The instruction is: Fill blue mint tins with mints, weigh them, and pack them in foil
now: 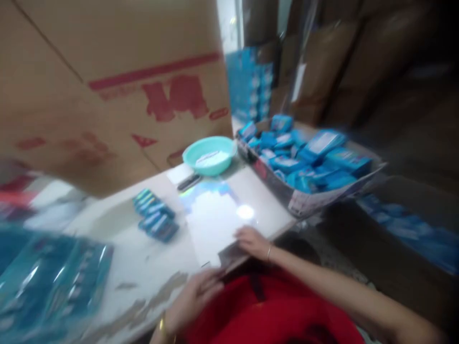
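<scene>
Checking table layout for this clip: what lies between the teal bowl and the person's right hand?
In the head view, between the teal bowl and the right hand lies a glossy white sheet on the table, with bright glare on it. Nothing else sits there.

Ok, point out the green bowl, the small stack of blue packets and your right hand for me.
green bowl (209, 160): head view, on its inner wall.
stack of blue packets (156, 215): head view, on the top packets.
right hand (253, 241): head view, on the back of the hand.
</scene>
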{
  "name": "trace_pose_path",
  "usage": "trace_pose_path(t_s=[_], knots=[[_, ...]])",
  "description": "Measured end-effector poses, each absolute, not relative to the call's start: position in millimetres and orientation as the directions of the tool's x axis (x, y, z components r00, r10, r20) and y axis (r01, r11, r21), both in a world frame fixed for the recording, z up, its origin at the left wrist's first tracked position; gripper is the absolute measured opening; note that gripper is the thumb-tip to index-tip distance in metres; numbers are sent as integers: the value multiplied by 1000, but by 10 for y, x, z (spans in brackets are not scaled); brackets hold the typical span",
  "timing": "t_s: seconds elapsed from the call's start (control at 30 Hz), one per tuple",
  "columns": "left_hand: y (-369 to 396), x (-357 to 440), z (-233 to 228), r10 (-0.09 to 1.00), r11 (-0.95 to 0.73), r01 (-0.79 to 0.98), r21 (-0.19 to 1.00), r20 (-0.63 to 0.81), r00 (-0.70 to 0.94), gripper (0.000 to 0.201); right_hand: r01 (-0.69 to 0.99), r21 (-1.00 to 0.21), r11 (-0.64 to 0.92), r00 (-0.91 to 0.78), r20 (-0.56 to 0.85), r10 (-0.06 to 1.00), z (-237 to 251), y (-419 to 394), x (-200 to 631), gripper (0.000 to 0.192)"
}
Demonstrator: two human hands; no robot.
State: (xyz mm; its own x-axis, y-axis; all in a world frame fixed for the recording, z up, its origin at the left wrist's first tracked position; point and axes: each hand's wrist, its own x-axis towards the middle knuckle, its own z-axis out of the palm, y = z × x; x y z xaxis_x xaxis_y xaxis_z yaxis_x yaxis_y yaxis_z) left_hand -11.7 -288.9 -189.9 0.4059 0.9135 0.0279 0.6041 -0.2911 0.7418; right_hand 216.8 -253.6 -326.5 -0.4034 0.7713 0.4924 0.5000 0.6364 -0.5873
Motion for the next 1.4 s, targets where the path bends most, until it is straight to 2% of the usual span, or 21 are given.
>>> trace_pose_path(t_s=[0.07,0.1,0.2,0.33,0.43,0.5,0.57,0.63,0.7,0.8,0.87,0.9,1.03,1.13,1.33,1.37,1.4], knots=[[-3179,-212,-1908,939,-200,680,706,-62,340,25,420,-657,626,-432,462,775,-3312,-2605,2161,19],[-3226,-211,-1927,947,-187,700,689,-63,315,26,405,-673,619,-441,449,777,-3297,-2645,2170,20],[-3187,-99,-2085,962,-223,690,689,40,270,31,413,-700,582,-419,421,804,-3192,-2759,2205,25],[-3144,77,-2434,979,-135,611,780,9,204,24,419,-747,516,-355,388,850,-3121,-2806,2189,34],[-3150,148,-2642,996,38,461,887,-70,53,26,422,-807,412,-303,303,904,-3117,-2790,2162,35],[-3130,180,-2714,994,112,405,907,-107,-35,32,432,-812,391,-287,287,914,-3110,-2785,2144,35],[-3084,200,-2739,993,110,451,886,-77,-91,36,430,-821,376,-240,298,924,-3100,-2791,2128,32],[-3031,197,-2737,994,26,565,825,37,-100,27,451,-814,366,-195,310,930,-3098,-2803,2121,34],[-2998,170,-2726,988,-95,665,740,150,-25,17,518,-736,437,-247,360,900,-3112,-2815,2128,37],[-3013,108,-2718,963,-265,716,646,216,161,19,585,-545,601,-417,434,798,-3161,-2832,2149,44],[-3053,73,-2724,941,-339,732,591,232,248,27,607,-493,624,-431,455,779,-3193,-2841,2152,46],[-3074,62,-2730,931,-364,742,562,243,273,29,621,-485,616,-414,464,783,-3204,-2846,2149,42],[-3121,62,-2755,877,-480,748,459,267,399,14,626,-480,614,-384,496,779,-3205,-2868,2130,18],[-3106,83,-2768,845,-534,717,448,260,467,16,592,-477,650,-415,510,753,-3192,-2875,2119,4],[-3095,64,-2785,793,-609,660,440,316,520,17,512,-510,691,-458,518,722,-3188,-2862,2138,5],[-3119,32,-2770,782,-622,647,441,323,532,15,488,-515,705,-467,529,709,-3167,-2868,2170,12],[-3153,-10,-2745,782,-623,642,447,328,530,22,471,-524,710,-468,534,705,-3135,-2879,2216,31]])
